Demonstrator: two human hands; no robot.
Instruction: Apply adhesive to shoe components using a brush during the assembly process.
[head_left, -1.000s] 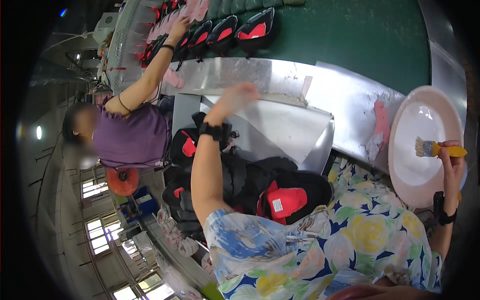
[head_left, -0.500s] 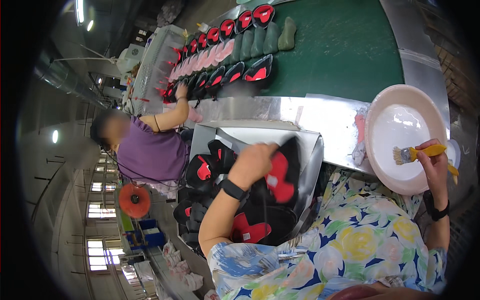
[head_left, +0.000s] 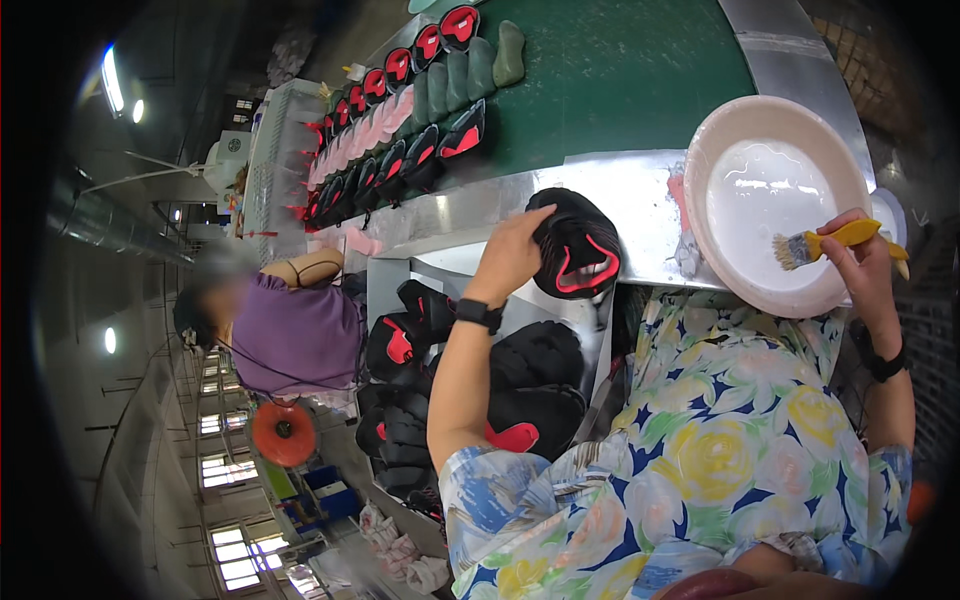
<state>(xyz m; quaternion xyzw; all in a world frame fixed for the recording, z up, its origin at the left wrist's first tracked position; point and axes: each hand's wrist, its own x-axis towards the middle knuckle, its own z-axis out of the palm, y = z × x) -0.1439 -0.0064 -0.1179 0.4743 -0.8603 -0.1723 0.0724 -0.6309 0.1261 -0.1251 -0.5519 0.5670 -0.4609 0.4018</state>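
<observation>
My left hand (head_left: pixel 508 258) is closed on a black shoe upper (head_left: pixel 572 225) with red lining, its opening tilted toward me, held over the edge of the metal table (head_left: pixel 640 180). Below it, a box (head_left: pixel 385 270) holds several more black and red shoe uppers (head_left: pixel 540 355). At the right, my right hand (head_left: pixel 868 270) grips a paintbrush (head_left: pixel 848 235) by its yellow handle. Its pale bristles hang over a light pink basin (head_left: pixel 698 190) of white liquid (head_left: pixel 750 205).
A green conveyor belt (head_left: pixel 620 80) carries rows of shoe uppers (head_left: pixel 462 130), green foot-shaped pieces (head_left: pixel 455 80) and pink ones (head_left: pixel 380 120). Another person in a purple top (head_left: pixel 300 335) stands at the left, near an orange fan (head_left: pixel 283 433). A small white container (head_left: pixel 888 212) sits beside the basin.
My left hand has lifted the shoe upper from the box up toward the table edge and turned it. The brush stays over the basin. The other person's arm has drawn back from the belt.
</observation>
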